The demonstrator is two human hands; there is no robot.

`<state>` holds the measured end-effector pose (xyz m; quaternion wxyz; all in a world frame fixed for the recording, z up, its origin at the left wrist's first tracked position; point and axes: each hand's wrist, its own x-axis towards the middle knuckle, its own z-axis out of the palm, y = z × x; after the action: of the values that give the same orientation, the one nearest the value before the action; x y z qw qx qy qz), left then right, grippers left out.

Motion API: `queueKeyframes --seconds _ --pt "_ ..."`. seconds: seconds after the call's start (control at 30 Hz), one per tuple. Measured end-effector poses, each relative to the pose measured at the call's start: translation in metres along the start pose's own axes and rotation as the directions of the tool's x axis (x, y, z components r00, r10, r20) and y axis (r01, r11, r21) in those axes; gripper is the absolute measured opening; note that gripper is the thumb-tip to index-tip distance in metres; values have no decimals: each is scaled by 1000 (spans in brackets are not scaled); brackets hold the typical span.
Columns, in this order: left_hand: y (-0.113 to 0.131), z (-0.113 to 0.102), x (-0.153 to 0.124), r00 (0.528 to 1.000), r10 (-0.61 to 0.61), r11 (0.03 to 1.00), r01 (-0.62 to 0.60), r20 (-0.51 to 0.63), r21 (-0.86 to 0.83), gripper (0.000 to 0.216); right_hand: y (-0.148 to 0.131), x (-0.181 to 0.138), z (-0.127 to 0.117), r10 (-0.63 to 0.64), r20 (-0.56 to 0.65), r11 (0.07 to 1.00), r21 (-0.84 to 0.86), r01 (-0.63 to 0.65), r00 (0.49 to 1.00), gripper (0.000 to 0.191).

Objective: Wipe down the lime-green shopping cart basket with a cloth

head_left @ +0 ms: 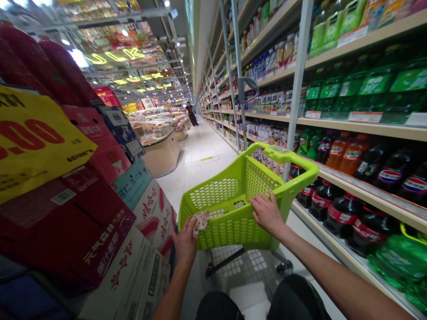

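Note:
A lime-green plastic shopping cart (230, 231) stands sideways in front of me, its handle end to the right. My right hand (267, 212) is closed over the near rim of its basket, close to the handle. Toward the basket's other end, my left hand (186, 240) presses a crumpled, pale patterned cloth (200, 222) against the rim. Its fingers are bent over the cloth, and part of the cloth sticks out to the right of them. Perforated walls and the bare green floor of the basket show inside.
Stacked drink cartons (110, 249) with a yellow price sign (40, 142) rise close on my left. Shelves of bottles (360, 124) line the right, with a metal ladder (240, 89) against them. Down the white-tiled aisle (200, 155), a person (191, 114) stands near display counters (163, 153).

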<state>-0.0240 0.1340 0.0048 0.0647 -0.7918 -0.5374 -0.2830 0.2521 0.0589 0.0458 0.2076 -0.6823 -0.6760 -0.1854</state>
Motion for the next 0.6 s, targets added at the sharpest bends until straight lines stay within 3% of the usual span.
queueKeyframes --seconds 0.1,0.23,0.33,0.53,0.6 --pt "9 8 -4 1000 23 999 -23 -7 -31 53 -3 -1 0 24 1 1000 -14 -24 1000 34" --pt "59 17 1 987 147 984 -140 60 -110 54 -4 -2 -1 24 7 999 -23 -24 1000 35" --pt "83 11 4 984 150 976 -133 92 -171 48 -4 -2 -1 26 4 999 -33 -25 1000 34" --pt "124 9 12 984 -172 948 175 35 -267 28 -14 -1 0 40 6 998 -50 -40 999 33" --pt "132 16 14 978 -208 942 203 11 -266 22 -15 -2 0 36 5 998 -49 -35 999 33"
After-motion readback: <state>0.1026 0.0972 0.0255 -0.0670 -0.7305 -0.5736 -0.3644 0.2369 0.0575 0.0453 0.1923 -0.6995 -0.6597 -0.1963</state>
